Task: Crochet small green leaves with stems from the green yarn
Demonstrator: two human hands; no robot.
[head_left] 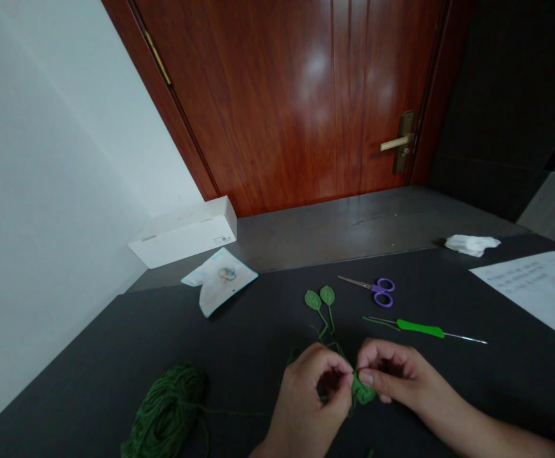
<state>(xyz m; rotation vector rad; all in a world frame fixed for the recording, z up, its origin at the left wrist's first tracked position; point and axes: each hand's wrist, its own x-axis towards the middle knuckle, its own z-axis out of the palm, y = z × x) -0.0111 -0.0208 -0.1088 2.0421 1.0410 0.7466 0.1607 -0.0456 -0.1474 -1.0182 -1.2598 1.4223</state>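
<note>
Between my two hands is a small green crocheted piece [365,389], partly covered by fingers. My right hand [394,372] pinches it between thumb and forefinger. My left hand [316,394] is closed in a pinch at the piece's left edge, thumb and forefinger meeting on what seems to be its yarn; the exact hold is too small to tell. Behind the hands lie two green crocheted leaves [320,298] with yarn tails. A skein of dark green yarn [165,407] rests at the left, and a strand runs from it toward my left hand.
Purple-handled scissors [381,292] and a green-handled crochet hook [420,328] lie beyond my right hand. At the back left are a white box [186,235] and a printed packet [224,280]. Crumpled white tissue [472,244] and a paper sheet [539,286] are at the right.
</note>
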